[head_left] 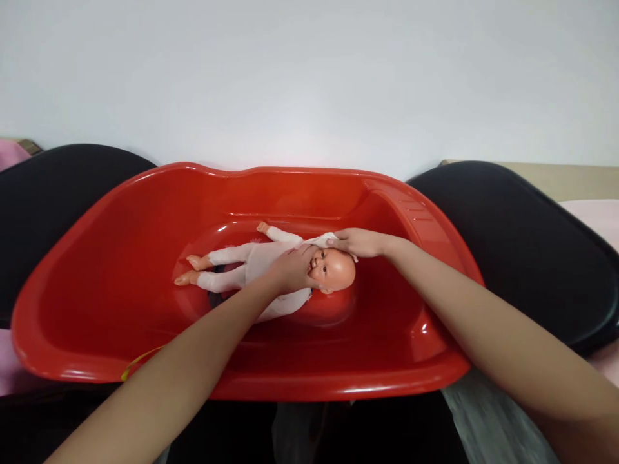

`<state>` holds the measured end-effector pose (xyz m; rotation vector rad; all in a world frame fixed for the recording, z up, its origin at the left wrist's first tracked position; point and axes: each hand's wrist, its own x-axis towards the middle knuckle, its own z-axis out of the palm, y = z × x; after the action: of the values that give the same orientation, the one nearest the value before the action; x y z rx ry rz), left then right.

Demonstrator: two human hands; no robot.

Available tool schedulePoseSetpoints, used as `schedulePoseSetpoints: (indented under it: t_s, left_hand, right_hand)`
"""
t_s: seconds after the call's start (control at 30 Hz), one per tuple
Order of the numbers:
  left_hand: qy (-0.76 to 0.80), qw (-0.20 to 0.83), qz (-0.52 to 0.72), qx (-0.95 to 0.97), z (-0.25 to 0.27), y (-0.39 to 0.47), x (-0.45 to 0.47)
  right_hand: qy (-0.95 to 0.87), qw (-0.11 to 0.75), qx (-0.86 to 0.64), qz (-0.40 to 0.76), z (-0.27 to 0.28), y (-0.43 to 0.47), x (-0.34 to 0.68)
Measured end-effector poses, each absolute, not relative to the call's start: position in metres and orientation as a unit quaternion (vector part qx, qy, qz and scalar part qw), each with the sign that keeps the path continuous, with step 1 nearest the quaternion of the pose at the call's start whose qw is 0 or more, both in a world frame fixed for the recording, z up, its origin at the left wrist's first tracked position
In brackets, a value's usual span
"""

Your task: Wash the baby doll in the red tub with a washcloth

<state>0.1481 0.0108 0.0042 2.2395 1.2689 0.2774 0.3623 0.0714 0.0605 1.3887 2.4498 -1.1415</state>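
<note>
A baby doll [338, 269] with a bald head and white clothes lies on its back in a red baby bathtub [111, 270]. Its head points right, its bare feet left. My left hand [291, 267] is closed round the doll at the neck and chin, thumb on the near side. At the far side of the head, my right hand [360, 243] pinches a small white cloth [323, 240] against the doll. Part of the doll's chest and near arm is hidden behind my left hand and forearm.
Black chair seats stand left [72, 193] and right [522, 245] of the tub. A pale wall [309, 84] rises behind it. A yellow strip [140, 361] hangs over the near rim. Pink fabric [12, 154] shows at the left edge.
</note>
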Motion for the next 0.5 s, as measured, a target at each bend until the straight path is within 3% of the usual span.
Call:
schedulePoseSetpoints:
  t_s: [0.3,0.5]
  left_hand:
    - [0.48,0.26,0.106,0.831,0.0115,0.0061,0.1485]
    - [0.479,0.248,0.094,0.837,0.0134,0.0072,0.1474]
  right_hand:
    - [0.779,0.16,0.471,-0.381,0.0538,0.0765,0.3662]
    - [0.795,0.123,0.508,-0.309,0.0603,0.0777,0.3648]
